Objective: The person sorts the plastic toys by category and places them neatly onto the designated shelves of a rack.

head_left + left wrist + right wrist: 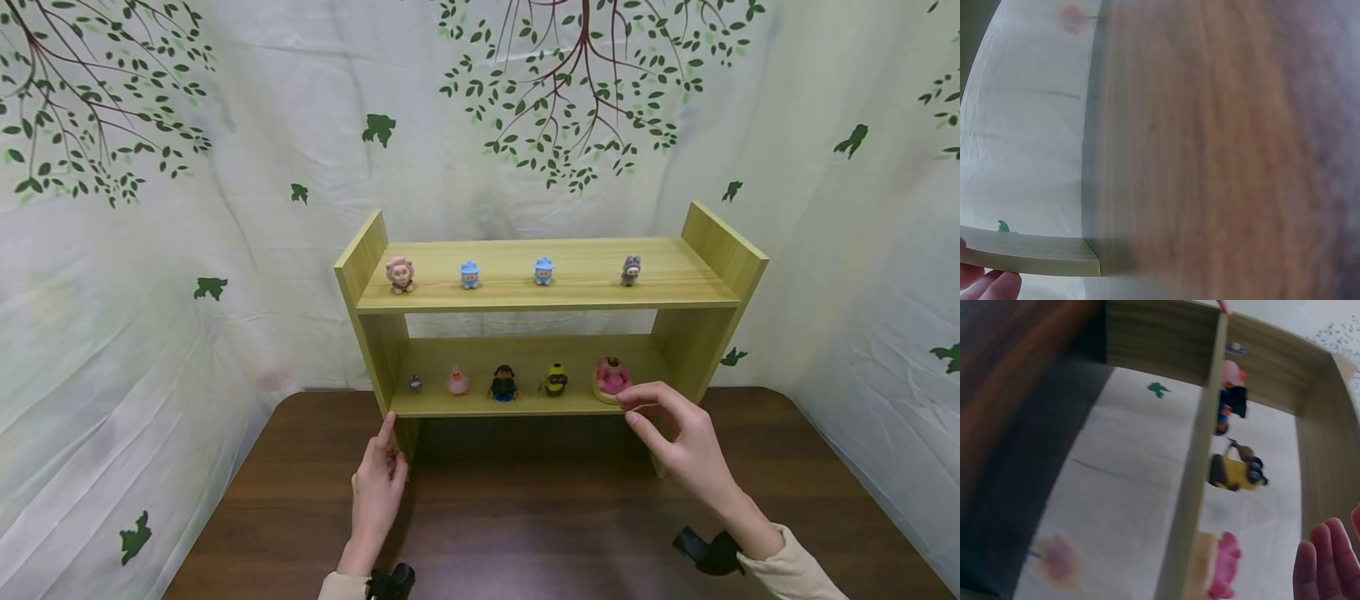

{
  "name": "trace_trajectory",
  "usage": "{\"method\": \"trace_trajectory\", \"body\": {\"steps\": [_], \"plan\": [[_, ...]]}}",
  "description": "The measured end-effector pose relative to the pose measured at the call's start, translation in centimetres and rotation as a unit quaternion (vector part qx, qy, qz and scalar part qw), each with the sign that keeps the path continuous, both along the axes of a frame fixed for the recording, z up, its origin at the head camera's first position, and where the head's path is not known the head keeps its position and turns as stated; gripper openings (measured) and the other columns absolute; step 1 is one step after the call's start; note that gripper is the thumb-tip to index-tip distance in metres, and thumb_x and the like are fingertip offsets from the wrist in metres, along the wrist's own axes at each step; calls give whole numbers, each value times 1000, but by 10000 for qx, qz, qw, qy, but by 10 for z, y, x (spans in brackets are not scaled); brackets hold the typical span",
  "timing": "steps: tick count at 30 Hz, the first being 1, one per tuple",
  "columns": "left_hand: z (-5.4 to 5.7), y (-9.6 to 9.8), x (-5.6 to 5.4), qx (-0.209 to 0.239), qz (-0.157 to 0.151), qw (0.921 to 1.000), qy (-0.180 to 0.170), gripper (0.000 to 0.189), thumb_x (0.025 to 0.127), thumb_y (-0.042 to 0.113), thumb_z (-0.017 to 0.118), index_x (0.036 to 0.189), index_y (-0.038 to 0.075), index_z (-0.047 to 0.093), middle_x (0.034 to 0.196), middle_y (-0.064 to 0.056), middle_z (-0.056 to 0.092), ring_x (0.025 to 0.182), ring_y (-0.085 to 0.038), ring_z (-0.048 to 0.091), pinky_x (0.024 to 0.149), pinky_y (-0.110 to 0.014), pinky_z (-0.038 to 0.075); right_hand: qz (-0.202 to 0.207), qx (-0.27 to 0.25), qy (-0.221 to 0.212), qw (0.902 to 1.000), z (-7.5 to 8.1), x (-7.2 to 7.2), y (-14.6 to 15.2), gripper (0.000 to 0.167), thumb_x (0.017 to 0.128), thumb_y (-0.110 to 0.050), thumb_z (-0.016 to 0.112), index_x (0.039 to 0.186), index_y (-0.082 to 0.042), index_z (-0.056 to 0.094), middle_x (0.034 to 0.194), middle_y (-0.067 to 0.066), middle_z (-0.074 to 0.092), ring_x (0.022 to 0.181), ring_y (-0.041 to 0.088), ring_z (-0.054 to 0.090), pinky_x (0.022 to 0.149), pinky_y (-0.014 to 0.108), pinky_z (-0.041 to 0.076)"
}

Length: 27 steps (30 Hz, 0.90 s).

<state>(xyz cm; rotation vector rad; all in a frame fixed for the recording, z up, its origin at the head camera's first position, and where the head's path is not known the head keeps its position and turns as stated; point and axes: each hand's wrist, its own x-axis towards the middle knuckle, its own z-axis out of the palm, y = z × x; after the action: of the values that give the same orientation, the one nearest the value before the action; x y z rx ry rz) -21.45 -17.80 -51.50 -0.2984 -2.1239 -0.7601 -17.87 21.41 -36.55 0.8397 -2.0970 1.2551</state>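
My left hand (377, 492) is at the left end of a light wooden two-tier shelf (540, 306). Its straight index finger touches the front corner of the lower tier; the other fingers bend beside the side panel (1035, 253). My right hand (686, 442) hovers at the lower tier's right end, thumb and index fingertips right by a pink toy figure (613, 377) in a round base. In the right wrist view, several straight fingers (1325, 565) of it show beside that figure (1225, 565). Left of it stand a yellow-and-black figure (556, 380) and a dark-clothed figure (503, 383).
A small pink figure (458, 382) and a tiny grey one (415, 382) stand further left. The upper tier bears a pink figure (401, 274), two blue-hatted figures (469, 275) and a grey one (631, 271). The shelf stands on a dark wooden table (525, 525) before a leaf-patterned curtain (300, 250).
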Motion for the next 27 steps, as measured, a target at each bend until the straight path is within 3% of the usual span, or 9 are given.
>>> {"method": "trace_trajectory", "body": {"steps": [7,14,17,23,27], "plan": [[2,-1,4,89,-1,9998,-195,83,78,-15,63,147,21,36,80,-8,48,59,-15,50,49,-31,42,-33,94,-41,9999,-17,3,-5,32,79,15,66,104,-4,65,103,7,64,91,10,59,80,20,47],[6,-2,8,21,81,9995,-297,82,78,-13,65,148,20,36,83,-10,48,58,-17,52,47,-27,37,-106,393,88,9991,-30,7,-10,40,78,13,68,112,-7,64,111,4,64,101,14,57,85,19,44],[9,-1,11,-13,147,9995,-296,82,77,-12,66,148,20,37,87,-11,48,57,-15,50,46,-25,36,-196,576,48,9981,-35,9,-11,41,80,10,69,116,-9,63,116,0,61,107,13,54,87,19,42],[18,2,18,-21,219,9996,-187,80,77,-10,67,147,19,40,93,-12,47,66,-19,57,56,-36,53,-350,791,46,9962,-45,11,-12,44,81,4,69,122,-12,60,124,-1,58,113,15,50,92,19,36],[24,5,22,-94,259,9996,-29,78,76,-7,68,145,20,43,95,-11,46,71,-20,58,48,-32,47,-421,888,69,9951,-49,12,-13,45,82,1,69,125,-12,59,129,1,55,117,19,47,98,18,31]]}}
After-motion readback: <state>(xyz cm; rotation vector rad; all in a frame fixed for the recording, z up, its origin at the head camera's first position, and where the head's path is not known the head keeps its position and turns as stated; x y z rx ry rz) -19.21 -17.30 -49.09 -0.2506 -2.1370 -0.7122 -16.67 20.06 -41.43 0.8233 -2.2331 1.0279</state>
